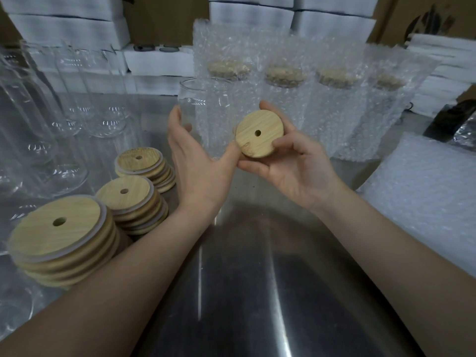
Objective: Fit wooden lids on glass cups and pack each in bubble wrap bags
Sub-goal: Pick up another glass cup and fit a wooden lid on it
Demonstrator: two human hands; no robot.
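My right hand [291, 166] holds a round wooden lid [258, 133] with a small centre hole, fingers curled round its rim. My left hand [198, 163] is wrapped around the lower part of an upright bare glass cup [203, 106], thumb reaching toward the lid's edge. The lid hangs to the right of the cup, below its open mouth. Behind them stand several lidded cups inside bubble wrap bags [283, 81]. Three stacks of wooden lids [61, 233] lie at the left on the steel table [257, 279].
Several bare glass cups [51, 104] crowd the left side. A pile of flat bubble wrap bags [432, 191] lies at the right. White foam boxes [159, 60] and cardboard cartons line the back.
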